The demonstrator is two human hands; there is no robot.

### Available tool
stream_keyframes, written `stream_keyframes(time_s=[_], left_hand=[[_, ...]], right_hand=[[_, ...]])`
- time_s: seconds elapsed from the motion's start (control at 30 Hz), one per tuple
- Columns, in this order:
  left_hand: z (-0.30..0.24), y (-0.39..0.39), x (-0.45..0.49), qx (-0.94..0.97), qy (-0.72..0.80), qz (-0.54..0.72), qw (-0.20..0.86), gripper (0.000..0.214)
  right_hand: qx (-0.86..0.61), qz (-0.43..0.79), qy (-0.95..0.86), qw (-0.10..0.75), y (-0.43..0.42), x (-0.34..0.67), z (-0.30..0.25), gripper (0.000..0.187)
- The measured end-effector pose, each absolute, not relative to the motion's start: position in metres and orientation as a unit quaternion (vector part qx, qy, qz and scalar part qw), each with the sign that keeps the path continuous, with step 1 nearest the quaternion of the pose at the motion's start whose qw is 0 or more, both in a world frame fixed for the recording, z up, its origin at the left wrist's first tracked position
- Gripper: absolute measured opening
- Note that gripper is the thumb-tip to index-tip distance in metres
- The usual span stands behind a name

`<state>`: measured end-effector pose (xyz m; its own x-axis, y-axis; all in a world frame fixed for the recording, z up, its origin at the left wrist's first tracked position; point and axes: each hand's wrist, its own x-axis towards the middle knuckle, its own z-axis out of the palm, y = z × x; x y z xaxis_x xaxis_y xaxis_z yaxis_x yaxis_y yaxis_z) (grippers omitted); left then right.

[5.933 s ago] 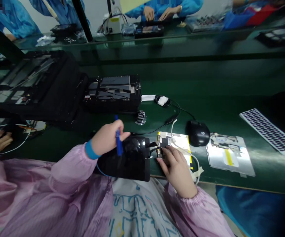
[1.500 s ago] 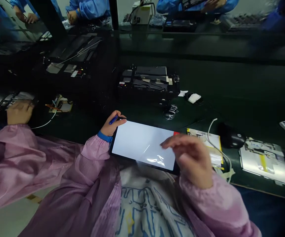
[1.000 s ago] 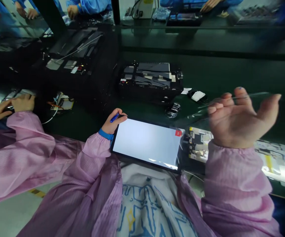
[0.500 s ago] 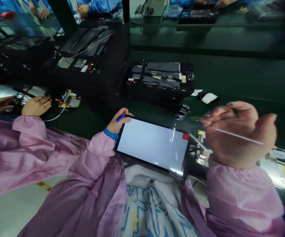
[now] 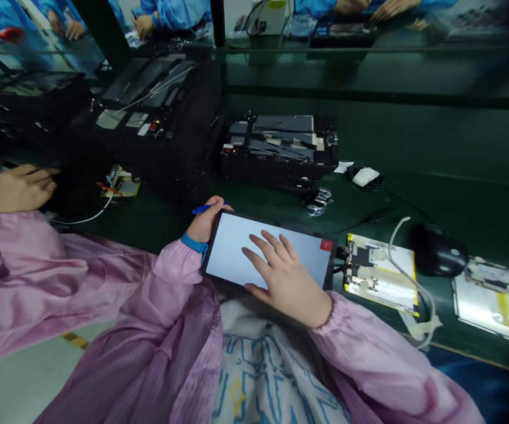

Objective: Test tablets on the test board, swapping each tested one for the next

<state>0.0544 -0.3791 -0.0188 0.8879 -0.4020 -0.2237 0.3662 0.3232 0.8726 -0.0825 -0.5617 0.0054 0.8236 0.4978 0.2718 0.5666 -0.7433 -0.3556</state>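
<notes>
Head view: holding one lit screen [image 5: 230, 250] face up at the near edge of the green bench [image 5: 448, 171], by its left end with the left hand [image 5: 205, 222], fingers clasped round the border and also pinching one blue pen-like tool [image 5: 201, 209]. Right hand [image 5: 287, 277] splayed over the white face, fingers loose, grasping nothing; cannot tell whether touching or just above.

Probably light, stiff, slick-faced and fragile; best taken by the dark borders at both short ends, without squeezing the middle or tugging at the dark leads [image 5: 339, 270] on the right.

Counting: one board unit [image 5: 380, 274] just right, with one white cable [image 5: 418, 286] across it; farther right, one black mouse [image 5: 442, 253] and one silver panel [image 5: 492, 300]. On the far side, one metal counter [image 5: 319, 202], one coiled cord [image 5: 369, 176] and three black stacks [image 5: 280, 165], layers too dim to count. At left, one smaller board [image 5: 126, 184] and, nearby, one neighbour's hand [image 5: 23, 188] in clear sight.
</notes>
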Motion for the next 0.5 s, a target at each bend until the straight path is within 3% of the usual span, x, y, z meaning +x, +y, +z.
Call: stream_keyframes(time_s=[0.07, 0.17, 0.33, 0.43, 0.5], left_hand=[[-0.018, -0.379, 0.054, 0.528, -0.011, -0.239, 0.815, 0.045], [-0.017, -0.379, 0.054, 0.534, -0.011, -0.236, 0.812, 0.044], [-0.016, -0.378, 0.054, 0.537, -0.014, -0.238, 0.809, 0.042], [-0.016, -0.379, 0.054, 0.539, -0.006, -0.237, 0.808, 0.042], [-0.015, -0.379, 0.054, 0.539, -0.006, -0.238, 0.808, 0.041]], right_hand=[[-0.940, -0.077, -0.279, 0.181, -0.565, -0.088, 0.002, 0.043], [-0.941, -0.090, -0.263, 0.195, -0.587, -0.100, 0.002, 0.021], [-0.925, -0.128, -0.199, 0.296, -0.639, -0.124, 0.006, 0.017], [-0.935, -0.156, -0.139, 0.287, -0.657, -0.134, 0.005, 0.015], [-0.941, -0.160, -0.108, 0.279, -0.661, -0.138, 0.001, 0.023]])
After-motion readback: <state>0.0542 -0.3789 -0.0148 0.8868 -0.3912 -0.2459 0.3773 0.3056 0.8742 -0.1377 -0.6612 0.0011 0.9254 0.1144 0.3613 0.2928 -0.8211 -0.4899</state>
